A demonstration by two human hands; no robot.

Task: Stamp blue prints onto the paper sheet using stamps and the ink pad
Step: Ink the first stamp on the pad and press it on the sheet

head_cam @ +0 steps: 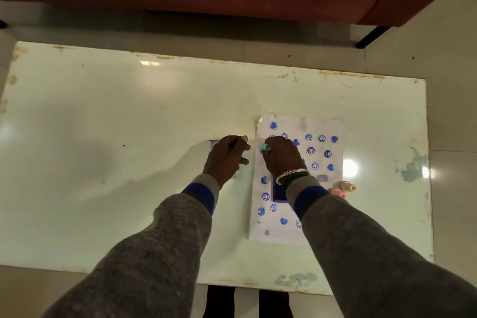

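Just left of the paper sheet [278,232], your left hand [227,156] lies on the worktop [129,111], over a small see-through thing with a purple edge [213,141]; I cannot tell if its fingers grip that thing or only rest there; the hand looks to be off the sheet, so the sheet may slide when you press.

On the sheet, near its left edge and toward its far end, your right hand [281,156] is curled tight around a teal stamp [265,147], which seems to be tip down on the paper; if you wiggle or drag it, the blue print will smear; if you lift it crooked, one side may come out faint; other prints are close by, so a new one may land on an old one.

The dark ink pad [278,192] sits on the sheet, nearer to you than the stamp and partly under your right wrist; your sleeve [309,195] may brush it and carry blue onto the paper.

Just off the sheet's right edge lie a cream stamp [347,186] and a pink stamp [338,192]; a bump from your arm may roll them away.
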